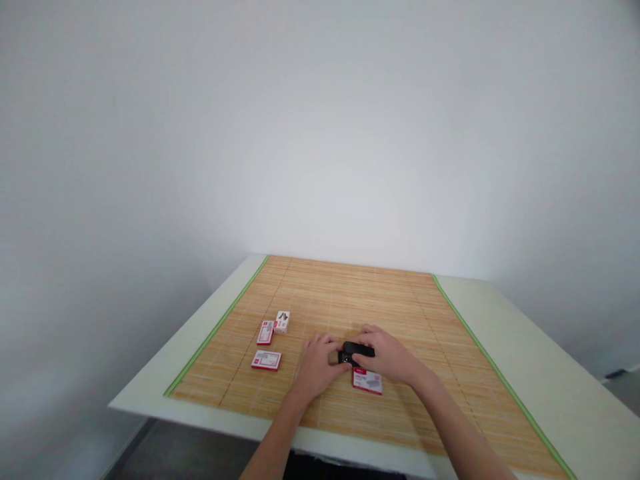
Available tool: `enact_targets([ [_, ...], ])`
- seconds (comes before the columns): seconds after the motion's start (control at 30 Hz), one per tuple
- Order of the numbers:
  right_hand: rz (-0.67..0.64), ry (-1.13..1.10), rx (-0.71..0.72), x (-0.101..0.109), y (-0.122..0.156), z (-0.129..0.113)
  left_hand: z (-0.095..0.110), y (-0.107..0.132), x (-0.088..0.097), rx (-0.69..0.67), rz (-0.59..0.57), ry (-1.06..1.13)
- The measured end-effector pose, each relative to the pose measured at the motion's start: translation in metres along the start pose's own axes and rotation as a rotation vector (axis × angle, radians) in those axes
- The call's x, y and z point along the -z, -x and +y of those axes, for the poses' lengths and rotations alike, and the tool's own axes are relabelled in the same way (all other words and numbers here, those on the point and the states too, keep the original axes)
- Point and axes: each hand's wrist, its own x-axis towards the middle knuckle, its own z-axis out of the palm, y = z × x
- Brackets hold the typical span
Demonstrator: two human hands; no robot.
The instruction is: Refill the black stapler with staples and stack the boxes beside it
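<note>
Grip of the right hand (387,355) is clamped on a black, oblong, stapler-like device (359,348), with the thumb along its near side and the fingers reaching over the far side. At the device's left end the left hand (317,365) has its thumb and forefinger parted around the tip; whether they press on it or only steady it, one cannot tell. Both hands are bare, and the forearms come in from the near edge of the counter (523,343), a white-topped surface set against a plain white wall (320,133).

The device is right of the middle of a tan bamboo-slat mat (350,293) bordered in bright green on its left and right sides. Just nearer the person, close below the right thumb, a flat red-and-white cardboard box (367,382) lies on the mat (its printing is too small to read).

Well to the left of the hands are three more boxes. A small white box with a dark printed picture (283,321) is the farthest back; beside it, a little nearer, lies a white rectangular box with a red edge (265,333). Nearer the person, apart from these two, a similar white-and-red box turned crosswise (267,361) lies flat.
</note>
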Motion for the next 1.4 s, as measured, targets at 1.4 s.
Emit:
enact_targets([
  [1.4, 0.415, -0.774, -0.538, -0.089, 0.071, 0.002, 0.038, 0.039, -0.003, -0.011, -0.065, -0.017],
])
